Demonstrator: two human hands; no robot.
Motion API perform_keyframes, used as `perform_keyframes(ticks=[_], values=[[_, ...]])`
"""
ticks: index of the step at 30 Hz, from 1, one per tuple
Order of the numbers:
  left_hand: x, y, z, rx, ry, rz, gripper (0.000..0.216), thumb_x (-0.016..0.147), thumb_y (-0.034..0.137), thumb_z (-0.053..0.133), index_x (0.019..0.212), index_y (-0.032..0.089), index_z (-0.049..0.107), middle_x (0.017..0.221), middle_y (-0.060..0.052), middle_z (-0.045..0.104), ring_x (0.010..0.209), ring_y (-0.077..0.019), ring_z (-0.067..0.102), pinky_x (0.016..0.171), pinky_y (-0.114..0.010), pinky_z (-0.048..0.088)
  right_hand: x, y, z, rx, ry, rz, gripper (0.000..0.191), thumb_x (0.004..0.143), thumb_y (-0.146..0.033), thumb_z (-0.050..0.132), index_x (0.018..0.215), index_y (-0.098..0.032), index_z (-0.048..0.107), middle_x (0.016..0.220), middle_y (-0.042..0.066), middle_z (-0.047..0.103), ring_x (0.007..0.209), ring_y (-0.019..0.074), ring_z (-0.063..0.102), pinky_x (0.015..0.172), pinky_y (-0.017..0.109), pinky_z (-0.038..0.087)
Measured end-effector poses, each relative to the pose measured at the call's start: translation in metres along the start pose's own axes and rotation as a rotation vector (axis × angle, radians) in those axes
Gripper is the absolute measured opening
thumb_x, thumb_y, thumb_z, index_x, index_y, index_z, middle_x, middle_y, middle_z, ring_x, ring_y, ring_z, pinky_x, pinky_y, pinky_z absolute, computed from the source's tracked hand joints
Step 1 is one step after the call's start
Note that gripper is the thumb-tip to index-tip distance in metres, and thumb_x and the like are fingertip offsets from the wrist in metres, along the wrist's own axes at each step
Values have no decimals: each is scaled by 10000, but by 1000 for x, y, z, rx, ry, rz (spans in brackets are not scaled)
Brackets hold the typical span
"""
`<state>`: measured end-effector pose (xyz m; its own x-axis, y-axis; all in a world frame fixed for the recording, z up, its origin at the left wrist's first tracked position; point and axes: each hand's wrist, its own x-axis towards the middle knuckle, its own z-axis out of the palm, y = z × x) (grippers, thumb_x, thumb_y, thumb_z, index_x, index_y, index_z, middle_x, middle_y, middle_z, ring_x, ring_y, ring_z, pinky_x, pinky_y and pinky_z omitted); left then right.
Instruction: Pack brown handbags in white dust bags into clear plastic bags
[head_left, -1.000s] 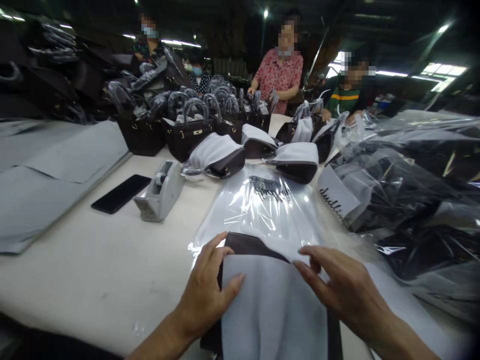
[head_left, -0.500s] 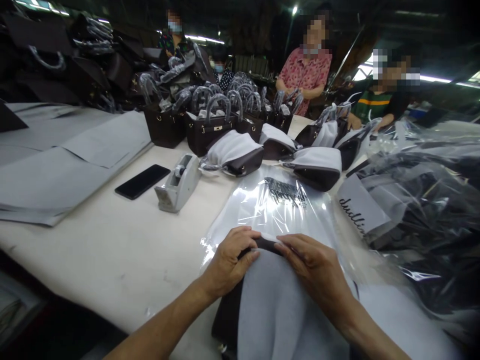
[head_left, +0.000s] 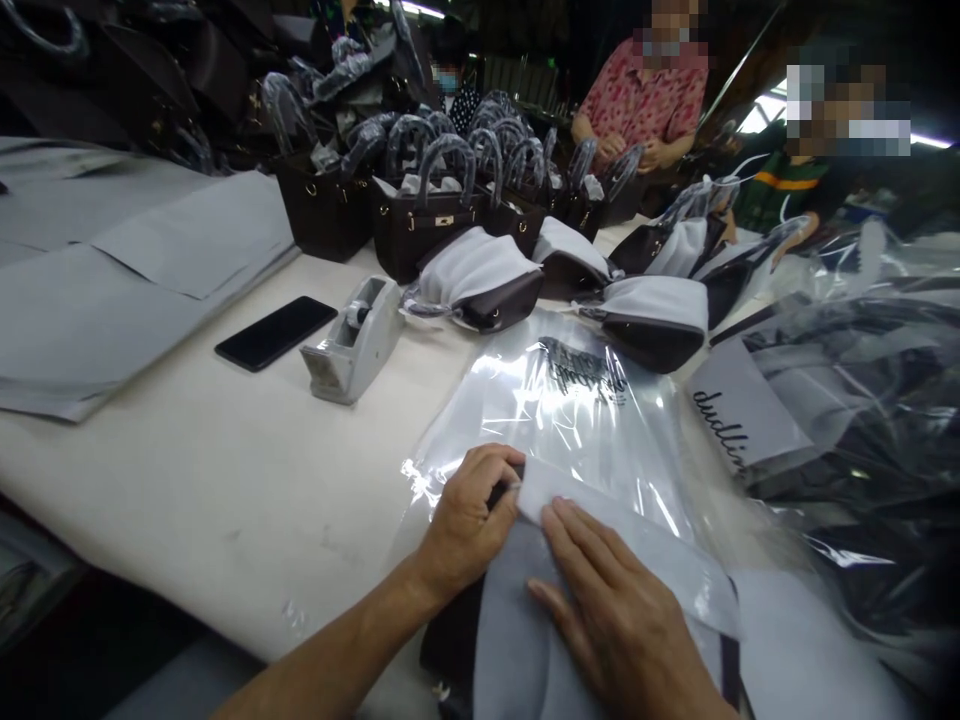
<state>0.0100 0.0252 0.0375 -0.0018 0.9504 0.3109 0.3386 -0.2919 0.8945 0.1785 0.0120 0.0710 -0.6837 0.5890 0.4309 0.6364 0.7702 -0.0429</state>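
Note:
A dark brown handbag (head_left: 452,625) lies at the table's front, its front covered by a white wrapping sheet (head_left: 510,620). My left hand (head_left: 474,515) is closed, thumb and fingers gripping the bag's upper edge at the sheet's corner. A folded-over strip of the sheet (head_left: 645,535) runs along the bag's top to the right. Fingers stretched out, my right hand (head_left: 611,600) presses flat on the sheet just below that strip. Under and beyond the bag is a clear plastic bag (head_left: 517,410) with black lettering. The handbag's lower part is out of frame.
A tape dispenser (head_left: 352,340) and a black phone (head_left: 276,333) lie left of the plastic bag. Several brown handbags (head_left: 424,230) stand behind. Grey sheets (head_left: 150,270) are stacked at left, clear plastic bags (head_left: 847,400) heaped at right. Co-workers (head_left: 645,90) are across the table.
My right hand has left the bag's top edge and moved down, now flat on the sheet. A strip of the sheet is now folded over the edge. The view has tilted downward.

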Motion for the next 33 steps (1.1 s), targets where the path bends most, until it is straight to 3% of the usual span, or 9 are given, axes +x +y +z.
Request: perform_keyframes(ticks=[4,9,13,18,24,29,33], values=[[-1,-1,-1,-16,-13,-17,121,797,67,488,785,185,514,1064,-31,544,1046,-143,493,926,-287,380,-16,8,-9,59,-146,-82,436,855,-266,465,1207,-13,501,1290,177,470,1229,283,399,901,410,489],[-4,-1,-4,-12,-39,-21,107,796,89,497,791,194,520,1102,-28,544,1088,-155,481,961,-309,362,-24,11,-10,31,-249,-147,464,853,-324,480,1228,-51,500,1335,180,417,1273,316,320,909,463,469],[-4,-2,-8,-49,-87,-46,106,817,124,473,868,208,513,1161,-40,530,1120,-168,478,906,-310,418,-31,12,-10,81,-230,-86,480,863,-335,467,1270,-79,460,1367,171,375,1289,307,292,944,490,430],[-3,-3,-10,-10,-120,42,101,819,158,481,890,198,540,1156,-63,530,1114,-187,488,919,-332,422,-35,15,-16,289,-153,35,405,890,-242,432,1269,-103,450,1330,131,439,1275,211,338,1036,417,359],[-5,-6,-6,17,-110,46,77,820,170,490,877,195,536,1169,-66,520,1100,-186,501,880,-316,440,-33,9,-17,319,-158,17,322,881,-241,450,1149,-98,558,1243,141,513,1259,257,351,1053,477,313],[-6,-3,-7,49,-99,50,84,824,184,486,904,200,505,1175,-71,521,1109,-188,497,868,-322,449,-39,15,-26,586,-25,262,264,877,-196,454,1118,-206,562,1127,64,592,1109,166,519,997,352,411],[-7,0,-7,59,-102,66,175,832,192,466,1007,206,471,1198,-84,503,1134,-199,476,870,-347,455,-39,20,-27,579,38,456,325,848,-188,484,1172,-210,512,1176,66,544,1103,168,510,933,321,460]])
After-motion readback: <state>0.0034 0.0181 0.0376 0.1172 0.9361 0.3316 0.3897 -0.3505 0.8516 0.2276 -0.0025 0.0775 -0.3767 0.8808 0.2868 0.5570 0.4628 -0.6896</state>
